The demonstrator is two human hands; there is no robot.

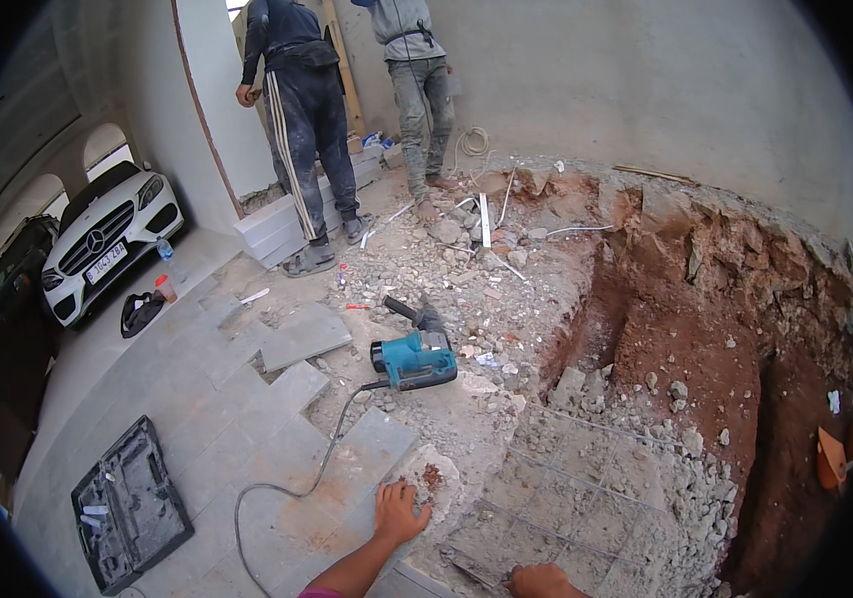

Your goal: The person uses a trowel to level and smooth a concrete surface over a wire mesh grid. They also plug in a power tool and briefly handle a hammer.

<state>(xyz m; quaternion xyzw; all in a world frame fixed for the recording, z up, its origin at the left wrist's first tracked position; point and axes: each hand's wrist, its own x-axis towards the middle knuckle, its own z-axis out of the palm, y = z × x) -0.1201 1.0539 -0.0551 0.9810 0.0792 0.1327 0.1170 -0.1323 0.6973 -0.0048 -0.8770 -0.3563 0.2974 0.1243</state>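
My left hand [401, 514] rests on the broken edge of the concrete beside the grey paving tiles [302, 478], its fingers slightly bent and nothing held. My right hand [543, 581] is cut off by the lower edge, its fingers closed. A thin dark piece [474, 575] shows just left of it, but I cannot make out what the hand grips. In front of that hand lies steel wire mesh [586, 485] over crumbled concrete. Farther off, a teal power hammer [414, 361] lies on its side on the rubble, its grey cord [292, 488] curving back across the tiles.
An open black tool case [132, 508] lies at left. Red soil drops into a trench [785, 448] at right, with an orange object [831, 456] in it. Two people [312, 130] stand beyond the rubble [446, 269]. A white car [102, 239] and bottle [166, 251] are far left.
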